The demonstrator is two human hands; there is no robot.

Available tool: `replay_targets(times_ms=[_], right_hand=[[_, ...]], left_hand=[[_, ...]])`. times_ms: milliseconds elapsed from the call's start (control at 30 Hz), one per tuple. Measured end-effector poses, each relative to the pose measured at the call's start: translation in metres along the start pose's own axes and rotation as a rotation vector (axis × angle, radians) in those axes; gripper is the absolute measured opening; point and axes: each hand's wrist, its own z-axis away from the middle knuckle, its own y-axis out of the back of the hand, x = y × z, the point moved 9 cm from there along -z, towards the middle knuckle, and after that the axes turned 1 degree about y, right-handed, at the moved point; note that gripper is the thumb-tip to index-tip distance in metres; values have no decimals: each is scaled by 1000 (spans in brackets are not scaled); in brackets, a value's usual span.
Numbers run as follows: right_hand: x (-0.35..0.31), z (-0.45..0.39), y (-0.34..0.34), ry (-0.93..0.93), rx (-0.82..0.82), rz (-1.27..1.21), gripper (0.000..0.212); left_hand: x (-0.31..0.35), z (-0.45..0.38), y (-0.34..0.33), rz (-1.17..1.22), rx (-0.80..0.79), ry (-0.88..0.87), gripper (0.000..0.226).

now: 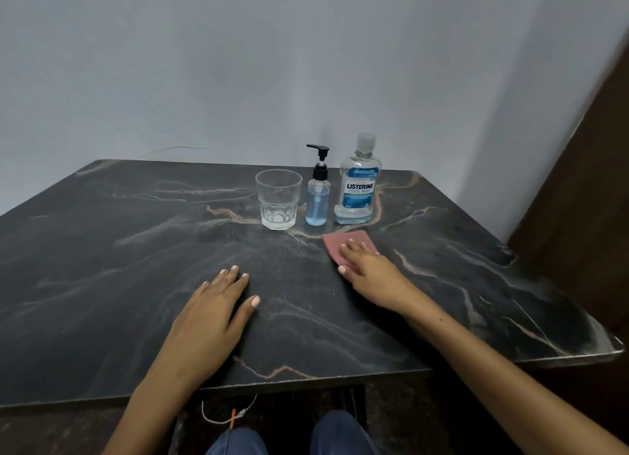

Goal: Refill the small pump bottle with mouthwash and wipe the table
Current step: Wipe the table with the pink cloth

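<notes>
A small pump bottle (318,195) with a black pump head stands upright at the back of the dark marble table (136,250), holding blue liquid nearly to its shoulder. To its right stands the capped mouthwash bottle (359,185), with only a little liquid at its bottom. A pink cloth (335,245) lies flat just in front of both bottles. My right hand (369,270) presses flat on the cloth, fingers spread over it. My left hand (214,308) rests palm down on the bare table, holding nothing.
An empty clear glass tumbler (278,199) stands left of the pump bottle. A grey wall runs behind the table. A dark wooden panel (585,199) rises at the right edge. My knees show below the table's front edge.
</notes>
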Motion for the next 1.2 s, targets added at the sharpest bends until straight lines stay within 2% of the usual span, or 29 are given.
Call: replay_targets(times_ms=[100, 200, 333, 433, 600, 667, 800, 900, 1100, 1200], right_hand=[[-20, 14, -6, 121, -10, -62, 49], [-18, 46, -8, 178, 72, -71, 47], [24, 72, 3, 71, 123, -90, 46], [49, 57, 9, -34, 86, -72, 49], [37, -1, 7, -110, 51, -12, 48], [14, -16, -2, -58, 28, 21, 50], [-41, -4, -23, 186, -27, 3, 51], [-46, 26, -23, 296, -20, -103, 48], [13, 41, -3, 136, 83, -136, 46], [13, 16, -4, 102, 50, -89, 47]], left_hand=[[0, 0, 0, -7, -6, 1, 53], [1, 1, 0, -4, -13, 0, 52], [1, 2, -1, -4, -11, -5, 52], [1, 1, -1, 8, -8, 1, 52], [1, 1, -1, 16, -6, 6, 52], [2, 2, -1, 19, -2, 4, 52], [3, 2, 1, 19, 3, -4, 50], [4, 2, 2, 22, 2, -9, 51], [4, 3, 1, 18, 9, -9, 51], [6, 2, 1, 11, 13, -2, 51]])
